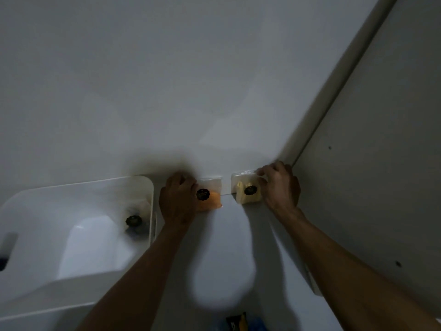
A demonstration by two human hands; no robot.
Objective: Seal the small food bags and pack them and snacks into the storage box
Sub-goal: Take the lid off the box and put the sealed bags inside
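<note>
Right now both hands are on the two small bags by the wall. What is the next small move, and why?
Probably lift the orange bag with the left hand and set it in the box beside it. That hand already rests on it, and the box is open with one bag inside. Whether the seal is closed cannot be told, so check it first.

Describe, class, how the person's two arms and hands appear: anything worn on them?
Both forearms are bare, with no sleeves in view. The left hand and right hand wear no gloves, and no watch, ring or marking is visible in the dim, blurred picture.
</note>
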